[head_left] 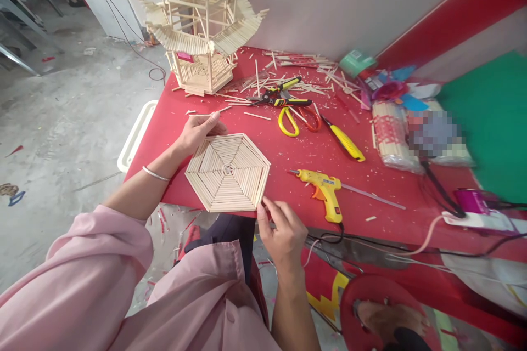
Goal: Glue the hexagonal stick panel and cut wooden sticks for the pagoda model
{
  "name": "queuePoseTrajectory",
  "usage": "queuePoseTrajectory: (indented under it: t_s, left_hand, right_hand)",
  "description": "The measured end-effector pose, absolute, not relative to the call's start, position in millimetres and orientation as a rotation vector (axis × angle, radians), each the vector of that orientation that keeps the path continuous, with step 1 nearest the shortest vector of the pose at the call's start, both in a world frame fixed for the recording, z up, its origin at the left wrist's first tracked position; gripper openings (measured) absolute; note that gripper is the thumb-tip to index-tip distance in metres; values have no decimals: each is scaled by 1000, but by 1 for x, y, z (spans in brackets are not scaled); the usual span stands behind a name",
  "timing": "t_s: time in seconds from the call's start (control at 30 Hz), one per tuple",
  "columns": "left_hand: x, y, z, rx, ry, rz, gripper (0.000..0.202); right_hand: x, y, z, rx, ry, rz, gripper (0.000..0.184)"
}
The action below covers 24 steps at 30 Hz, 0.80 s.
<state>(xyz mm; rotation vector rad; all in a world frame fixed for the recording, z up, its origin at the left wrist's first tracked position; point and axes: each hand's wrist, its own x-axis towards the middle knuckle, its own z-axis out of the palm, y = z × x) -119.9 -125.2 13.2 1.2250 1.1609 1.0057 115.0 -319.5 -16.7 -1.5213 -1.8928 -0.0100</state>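
A flat hexagonal panel made of thin wooden sticks lies at the near edge of the red table. My left hand rests on its far left corner, fingers curled over the edge and gripping it. My right hand pinches the panel's near right corner with thumb and fingers. A yellow glue gun lies just right of the panel. Behind, a tall stick-built pagoda model stands at the table's far left corner.
Yellow-handled scissors, black-and-yellow cutters and a yellow utility knife lie among scattered sticks. Packs of sticks sit at right, with cables and a power strip. A white tray stands off the table's left edge.
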Motion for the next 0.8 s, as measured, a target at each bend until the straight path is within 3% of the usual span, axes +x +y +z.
queuePoseTrajectory:
  t_s: [0.8]
  left_hand:
    - [-120, -129, 20, 1270, 1166, 988, 60]
  right_hand:
    - [115, -319, -18, -1527, -1887, -37, 16]
